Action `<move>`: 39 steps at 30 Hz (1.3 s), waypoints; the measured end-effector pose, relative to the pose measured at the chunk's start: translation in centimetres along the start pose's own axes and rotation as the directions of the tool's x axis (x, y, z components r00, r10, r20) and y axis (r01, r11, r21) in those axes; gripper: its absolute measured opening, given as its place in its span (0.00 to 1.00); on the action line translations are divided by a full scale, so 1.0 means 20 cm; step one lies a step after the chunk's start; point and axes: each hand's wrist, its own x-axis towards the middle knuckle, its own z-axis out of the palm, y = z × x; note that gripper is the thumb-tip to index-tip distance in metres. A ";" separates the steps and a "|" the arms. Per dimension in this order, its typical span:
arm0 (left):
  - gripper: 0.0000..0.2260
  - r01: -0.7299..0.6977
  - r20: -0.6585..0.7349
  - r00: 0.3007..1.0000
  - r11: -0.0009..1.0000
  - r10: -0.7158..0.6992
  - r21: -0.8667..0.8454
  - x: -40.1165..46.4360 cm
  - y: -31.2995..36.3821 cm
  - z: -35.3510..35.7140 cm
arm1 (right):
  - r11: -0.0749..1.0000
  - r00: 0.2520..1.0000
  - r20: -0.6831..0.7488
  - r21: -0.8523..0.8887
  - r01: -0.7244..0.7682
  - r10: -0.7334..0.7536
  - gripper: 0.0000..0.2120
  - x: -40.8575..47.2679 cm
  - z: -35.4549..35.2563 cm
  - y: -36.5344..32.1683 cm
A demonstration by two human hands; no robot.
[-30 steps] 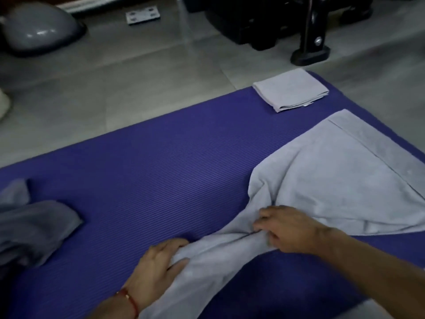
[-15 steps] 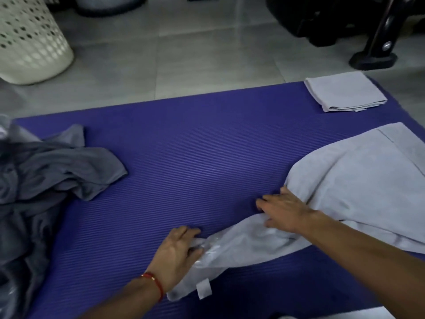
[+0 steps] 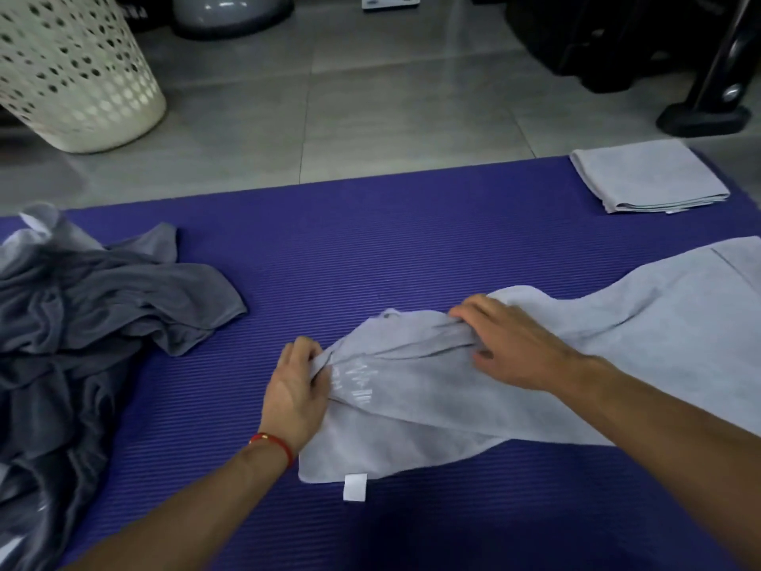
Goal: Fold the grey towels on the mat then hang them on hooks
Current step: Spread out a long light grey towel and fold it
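A light grey towel [image 3: 617, 344] lies bunched and partly spread across the right half of the purple mat [image 3: 370, 241]. Its white label hangs at the near corner. My left hand [image 3: 298, 389] pinches the towel's crumpled left end. My right hand [image 3: 506, 344] grips a gathered fold of the same towel a little to the right. A folded light grey towel [image 3: 646, 175] rests on the mat's far right corner. A heap of dark grey towels [image 3: 82, 323] lies crumpled on the mat's left side.
A cream perforated laundry basket [image 3: 70, 72] stands on the tiled floor at the far left. Behind it sits a grey dome-shaped object [image 3: 230, 10]. Black equipment with a foot [image 3: 700, 113] occupies the far right floor.
The view has swung left, bringing the basket and dark towel heap into sight. Both hands have pulled the light towel's bunched end leftwards, and its near corner with the label now lies flat.
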 end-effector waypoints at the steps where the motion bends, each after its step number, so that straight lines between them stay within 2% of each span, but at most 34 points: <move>1: 0.09 0.091 0.061 0.994 0.995 -0.089 -0.026 0.01 -0.02 0.00 | 1.000 0.997 0.081 -0.020 0.022 -0.021 0.29 -0.01 0.03 -0.01; 3: 0.09 0.308 0.239 0.927 0.950 -0.289 -0.046 0.00 -0.07 0.01 | 0.997 0.965 0.260 -0.079 0.023 -0.002 0.29 -0.05 0.09 -0.03; 5: 0.13 0.385 0.307 0.881 0.923 -0.359 -0.026 -0.05 -0.10 0.01 | 0.991 0.963 0.267 -0.122 0.060 -0.026 0.24 -0.06 0.13 -0.03; 7: 0.17 0.349 0.310 0.892 0.937 -0.328 -0.013 -0.09 -0.12 0.00 | 0.985 0.985 0.169 -0.161 0.055 -0.027 0.17 -0.02 0.13 -0.05; 9: 0.19 0.344 0.350 0.882 0.939 -0.317 -0.017 -0.14 -0.13 -0.04 | 0.989 0.996 0.091 -0.149 0.006 0.008 0.15 0.08 0.11 -0.09; 12: 0.15 0.332 0.403 0.862 0.943 -0.308 0.010 -0.24 -0.16 -0.10 | 0.995 0.992 0.111 -0.080 -0.052 0.061 0.17 0.31 0.12 -0.20; 14: 0.11 0.271 0.373 0.890 0.962 -0.263 0.033 -0.31 -0.18 -0.08 | 0.994 0.988 0.111 -0.011 -0.110 0.110 0.18 0.45 0.15 -0.28; 16: 0.08 0.219 0.345 0.911 0.974 -0.227 0.062 -0.37 -0.23 -0.07 | 0.978 0.967 0.150 0.012 -0.210 0.206 0.18 0.61 0.18 -0.37; 19: 0.06 0.245 0.344 0.907 0.969 -0.244 0.040 -0.41 -0.24 -0.06 | 0.912 0.874 0.312 0.054 -0.407 0.372 0.13 0.76 0.17 -0.46; 20: 0.09 0.259 0.340 0.906 0.966 -0.250 0.018 -0.43 -0.25 -0.06 | 0.896 0.846 0.375 0.082 -0.436 0.378 0.10 0.80 0.15 -0.49; 22: 0.11 0.305 0.323 0.907 0.951 -0.271 -0.058 -0.47 -0.27 -0.08 | 0.902 0.852 0.441 0.181 -0.392 0.282 0.07 0.88 0.08 -0.53; 24: 0.07 0.403 0.323 0.887 0.894 -0.329 -0.197 -0.50 -0.27 -0.11 | 0.874 0.904 0.402 0.378 -0.305 0.142 0.10 0.93 -0.04 -0.55; 25: 0.06 0.468 0.343 0.865 0.835 -0.366 -0.289 -0.51 -0.26 -0.13 | 0.813 0.935 0.344 0.517 -0.268 0.089 0.13 0.96 -0.10 -0.55; 27: 0.09 0.620 0.393 0.783 0.649 -0.482 -0.441 -0.50 -0.26 -0.14 | 0.658 0.973 0.210 0.720 -0.220 0.096 0.17 1.01 -0.20 -0.54; 28: 0.10 0.671 0.408 0.741 0.561 -0.533 -0.485 -0.49 -0.27 -0.14 | 0.635 0.978 0.172 0.743 -0.210 0.121 0.18 1.04 -0.22 -0.54; 29: 0.13 0.692 0.392 0.717 0.519 -0.576 -0.502 -0.49 -0.28 -0.13 | 0.675 0.976 0.166 0.705 -0.219 0.143 0.16 1.07 -0.21 -0.52; 31: 0.19 0.692 0.348 0.713 0.531 -0.609 -0.489 -0.48 -0.31 -0.13 | 0.863 0.962 0.215 0.439 -0.249 0.168 0.13 1.11 -0.15 -0.48; 33: 0.14 0.702 0.376 0.704 0.511 -0.602 -0.496 -0.48 -0.34 -0.13 | 0.953 0.950 0.263 0.202 -0.227 0.171 0.17 1.12 -0.03 -0.46; 35: 0.09 0.698 0.396 0.715 0.575 -0.576 -0.425 -0.50 -0.35 -0.12 | 0.957 0.940 0.298 0.179 -0.228 0.168 0.19 1.14 0.07 -0.49; 37: 0.10 0.683 0.386 0.726 0.666 -0.570 -0.301 -0.53 -0.36 -0.12 | 0.954 0.943 0.287 0.195 -0.228 0.167 0.22 1.17 0.16 -0.53; 39: 0.12 0.691 0.416 0.710 0.675 -0.568 -0.258 -0.56 -0.36 -0.11 | 0.950 0.955 0.247 0.220 -0.222 0.166 0.24 1.22 0.22 -0.57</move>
